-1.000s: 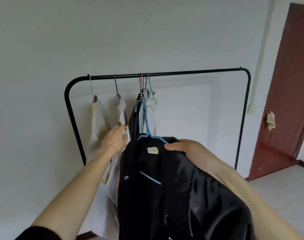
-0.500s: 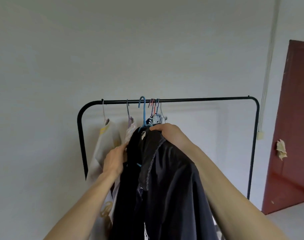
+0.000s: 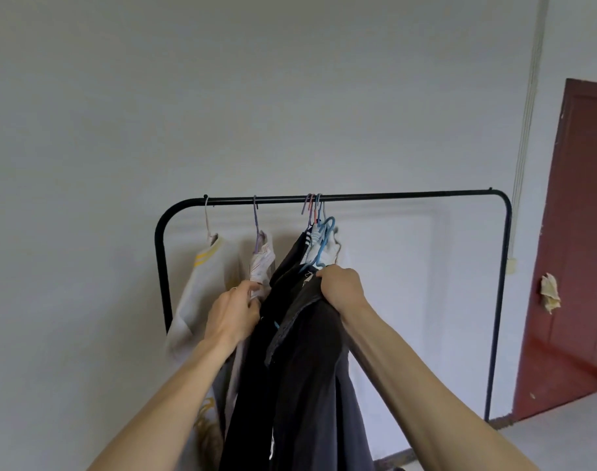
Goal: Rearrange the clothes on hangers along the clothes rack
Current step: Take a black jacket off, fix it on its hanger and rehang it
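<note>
right hand [image 3: 341, 287] clamped on black jacket [image 3: 307, 368] collar, blue hanger [image 3: 324, 243] hook free below rack bar [image 3: 392, 196] | left hand [image 3: 232, 314] pinching white shirt [image 3: 261, 263] aside, likely clearing a slot

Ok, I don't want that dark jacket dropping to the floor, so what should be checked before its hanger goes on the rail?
1. Right hand grips the dark jacket at its collar: ok.
2. Blue hanger hook is on the rail: not ok, it sits below the bar.
3. Free rail to the right of the hanger cluster: ok.
4. Left hand holds the neighbouring striped garment aside: ok.
5. Hanger seated in both jacket shoulders: cannot tell, the fabric hides it.
</note>
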`<state>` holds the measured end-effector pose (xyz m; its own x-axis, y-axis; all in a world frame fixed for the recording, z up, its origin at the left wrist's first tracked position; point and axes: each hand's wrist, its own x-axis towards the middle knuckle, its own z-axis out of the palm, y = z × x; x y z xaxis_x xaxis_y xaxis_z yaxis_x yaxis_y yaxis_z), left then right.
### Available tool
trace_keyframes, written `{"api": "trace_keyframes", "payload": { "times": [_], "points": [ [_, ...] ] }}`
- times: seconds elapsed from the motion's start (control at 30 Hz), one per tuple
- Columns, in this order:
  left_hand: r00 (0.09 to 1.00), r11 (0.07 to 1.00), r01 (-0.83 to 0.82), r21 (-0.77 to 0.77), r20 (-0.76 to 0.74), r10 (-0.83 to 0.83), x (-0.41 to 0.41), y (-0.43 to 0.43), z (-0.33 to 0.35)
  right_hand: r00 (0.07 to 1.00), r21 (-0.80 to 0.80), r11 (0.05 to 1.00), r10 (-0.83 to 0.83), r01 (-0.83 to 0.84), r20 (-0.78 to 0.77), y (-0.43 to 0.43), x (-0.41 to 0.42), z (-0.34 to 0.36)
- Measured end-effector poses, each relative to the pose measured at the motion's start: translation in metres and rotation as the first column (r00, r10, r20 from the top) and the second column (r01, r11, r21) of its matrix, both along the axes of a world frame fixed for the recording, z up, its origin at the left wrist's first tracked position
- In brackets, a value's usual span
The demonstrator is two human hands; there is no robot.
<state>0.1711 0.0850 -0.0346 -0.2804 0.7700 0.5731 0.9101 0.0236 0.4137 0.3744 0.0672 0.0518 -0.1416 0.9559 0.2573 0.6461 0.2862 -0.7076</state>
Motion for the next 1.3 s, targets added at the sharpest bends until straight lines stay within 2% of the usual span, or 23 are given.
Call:
{"api": "trace_keyframes", "payload": {
  "times": [0.03,0.07,0.13,0.2,0.27,0.37,0.43,0.53,0.7,0.87,1.07,1.3],
  "points": [
    [1.000,1.000,-0.001,0.003,-0.007,0.001,0.000,0.002,0.000,0.990,-0.051,0.999,-0.019,0.013,-0.138,0.002,0.000,-0.004],
    [1.000,1.000,-0.002,0.012,-0.010,0.002,-0.001,0.003,-0.001,0.942,-0.129,0.992,-0.052,0.009,-0.332,0.006,0.001,-0.008],
    [1.000,1.000,-0.005,0.029,-0.020,0.006,-0.004,0.006,-0.003,0.828,-0.205,0.979,-0.114,-0.001,-0.550,0.013,0.004,-0.013],
    [1.000,1.000,-0.003,0.026,-0.014,0.003,-0.006,0.008,-0.003,0.797,-0.214,0.977,-0.138,0.011,-0.589,0.020,0.005,-0.017],
    [1.000,1.000,0.005,0.012,-0.004,-0.005,-0.004,0.011,-0.001,0.804,-0.172,0.984,-0.136,0.042,-0.578,0.028,0.000,-0.020],
    [1.000,1.000,0.009,0.002,0.019,-0.009,0.001,0.013,0.001,0.889,-0.123,0.992,-0.093,0.042,-0.448,0.029,-0.011,-0.027],
    [0.999,1.000,0.007,-0.005,0.035,-0.007,0.003,0.016,0.002,0.938,-0.097,0.995,-0.002,-0.034,-0.348,0.032,-0.021,-0.033],
    [0.997,1.000,-0.023,-0.013,0.068,0.024,0.004,0.020,0.007,0.957,-0.082,0.991,0.080,-0.107,-0.278,0.042,-0.036,-0.034],
    [0.982,0.998,0.038,-0.045,0.185,-0.029,-0.003,0.026,0.011,0.944,-0.080,0.988,0.100,-0.132,-0.313,0.059,-0.055,-0.012],
    [0.990,0.991,0.103,-0.084,0.108,-0.093,-0.012,0.030,0.014,0.922,-0.062,0.984,0.132,-0.165,-0.363,0.083,-0.081,0.008],
    [0.999,0.986,0.033,-0.161,-0.033,-0.039,-0.034,0.030,0.018,0.889,0.012,0.982,0.174,-0.187,-0.423,0.090,-0.098,0.012],
    [0.994,0.950,0.056,-0.307,-0.075,-0.083,-0.053,0.022,0.027,0.898,0.058,0.990,0.144,-0.132,-0.416,0.094,-0.118,0.020]
  ]
}}
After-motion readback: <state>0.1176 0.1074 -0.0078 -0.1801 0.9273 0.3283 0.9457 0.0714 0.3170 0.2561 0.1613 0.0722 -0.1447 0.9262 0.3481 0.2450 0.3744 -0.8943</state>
